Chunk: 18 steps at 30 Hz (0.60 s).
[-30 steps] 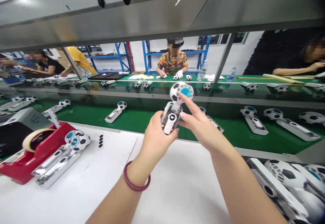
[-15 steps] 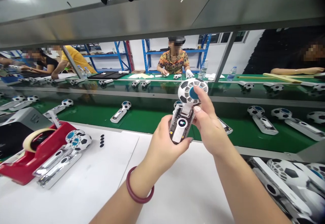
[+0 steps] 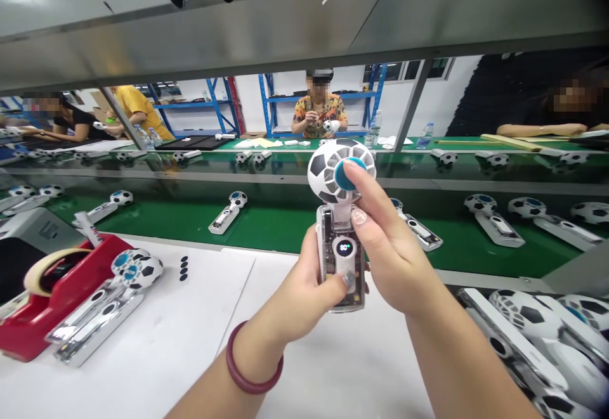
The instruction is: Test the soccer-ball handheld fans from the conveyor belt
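A handheld fan [image 3: 328,175] with a round black-and-white football-patterned head stands upright over the white table. My left hand [image 3: 302,289] is wrapped round its clear handle, with the thumb on the white strip below a small round display that is lit and reads about 80. My right hand [image 3: 392,241] grips the fan near its neck, the index finger on the blue centre of the head and the thumb beside the neck. The fingers behind the handle are mostly hidden.
A red tape dispenser [image 3: 90,286] and two similar fans [image 3: 104,317] lie at the left, near several black dots [image 3: 184,269]. More fans rest on the green conveyor [image 3: 271,222] and in a pile [image 3: 537,343] at the right. Co-workers sit across the line.
The fan has come closer and more upright, and its display now faces me. My left thumb has moved onto the white strip. The co-worker opposite has raised both hands.
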Each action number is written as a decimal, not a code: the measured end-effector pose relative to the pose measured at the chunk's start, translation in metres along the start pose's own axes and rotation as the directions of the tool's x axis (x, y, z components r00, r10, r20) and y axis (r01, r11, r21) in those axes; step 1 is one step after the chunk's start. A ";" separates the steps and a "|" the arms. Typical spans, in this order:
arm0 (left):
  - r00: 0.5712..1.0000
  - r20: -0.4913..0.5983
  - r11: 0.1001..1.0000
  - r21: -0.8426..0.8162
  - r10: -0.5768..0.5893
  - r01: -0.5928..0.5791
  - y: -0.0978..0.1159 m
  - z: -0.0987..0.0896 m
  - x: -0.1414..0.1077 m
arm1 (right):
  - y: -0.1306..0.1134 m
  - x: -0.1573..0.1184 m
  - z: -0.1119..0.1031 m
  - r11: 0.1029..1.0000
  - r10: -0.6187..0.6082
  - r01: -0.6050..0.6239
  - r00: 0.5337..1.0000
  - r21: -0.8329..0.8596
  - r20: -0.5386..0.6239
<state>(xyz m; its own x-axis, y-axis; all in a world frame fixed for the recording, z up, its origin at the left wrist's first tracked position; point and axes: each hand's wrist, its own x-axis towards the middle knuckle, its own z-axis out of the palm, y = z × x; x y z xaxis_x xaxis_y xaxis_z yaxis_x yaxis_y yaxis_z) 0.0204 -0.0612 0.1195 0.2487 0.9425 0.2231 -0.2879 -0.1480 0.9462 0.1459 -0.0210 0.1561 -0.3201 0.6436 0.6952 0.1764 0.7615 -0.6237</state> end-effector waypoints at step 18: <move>0.989 0.101 0.986 -0.115 -0.113 0.124 0.016 0.000 -0.003 | -0.009 -0.001 -0.013 0.997 -0.034 0.036 0.999 -0.065 0.041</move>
<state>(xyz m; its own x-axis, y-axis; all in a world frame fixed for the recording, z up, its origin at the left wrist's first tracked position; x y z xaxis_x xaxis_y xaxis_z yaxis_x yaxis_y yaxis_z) 0.0154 -0.0660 0.1337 0.3713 0.9183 0.1373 -0.3592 0.0057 0.9332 0.1572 -0.0276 0.1658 -0.3640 0.6137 0.7006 0.2244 0.7878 -0.5736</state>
